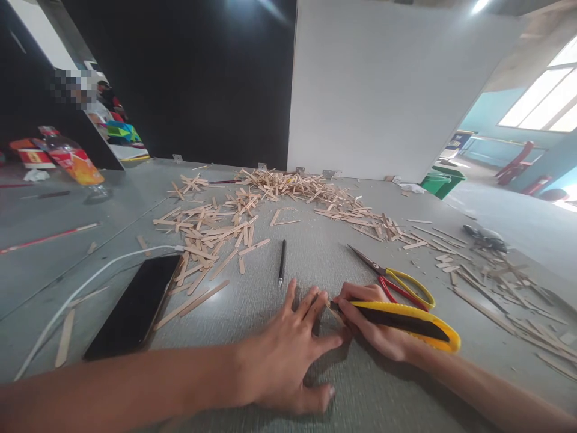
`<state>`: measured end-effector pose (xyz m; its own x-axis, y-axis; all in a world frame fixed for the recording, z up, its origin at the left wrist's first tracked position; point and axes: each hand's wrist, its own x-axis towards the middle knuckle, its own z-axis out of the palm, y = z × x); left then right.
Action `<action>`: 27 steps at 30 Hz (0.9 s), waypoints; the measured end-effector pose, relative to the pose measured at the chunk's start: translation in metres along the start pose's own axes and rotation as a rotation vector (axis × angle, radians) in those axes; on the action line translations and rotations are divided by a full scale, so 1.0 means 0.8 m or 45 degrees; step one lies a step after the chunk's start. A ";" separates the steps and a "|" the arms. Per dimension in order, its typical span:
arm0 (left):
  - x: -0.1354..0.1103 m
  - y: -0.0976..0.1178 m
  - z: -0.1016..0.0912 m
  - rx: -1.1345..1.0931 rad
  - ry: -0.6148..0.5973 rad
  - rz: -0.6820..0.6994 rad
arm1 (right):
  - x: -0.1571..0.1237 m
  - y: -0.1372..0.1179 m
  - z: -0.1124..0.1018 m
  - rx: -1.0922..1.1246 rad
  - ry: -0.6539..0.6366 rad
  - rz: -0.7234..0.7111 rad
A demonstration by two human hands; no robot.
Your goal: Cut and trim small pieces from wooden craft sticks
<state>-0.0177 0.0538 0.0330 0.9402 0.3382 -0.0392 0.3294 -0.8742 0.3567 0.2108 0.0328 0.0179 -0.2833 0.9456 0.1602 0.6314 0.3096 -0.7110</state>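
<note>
My left hand (291,349) lies flat on the grey table (315,258) with fingers spread, pressing down near a small wooden stick piece (332,314) that is mostly hidden between both hands. My right hand (376,322) is closed around a yellow and black utility knife (406,322), its tip pointing left toward my left fingertips. Red and yellow scissors (396,282) lie just behind my right hand. A black pen (282,262) rests a little beyond my left hand.
Piles of wooden craft sticks (252,204) spread across the far table, with cut scraps (505,288) at right. A black phone (135,307) with a white cable (85,282) lies at left. A plastic bottle (74,162) stands far left. A white board (383,90) rises behind.
</note>
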 end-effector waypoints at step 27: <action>0.011 0.041 -0.063 -1.768 0.409 -0.210 | -0.016 -0.124 -0.022 0.588 0.470 0.066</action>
<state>-0.0028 0.0460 0.0915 0.7789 0.6266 -0.0273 -0.0948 0.1606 0.9825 0.1647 -0.0085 0.0986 0.0614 0.9562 0.2862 0.2349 0.2648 -0.9353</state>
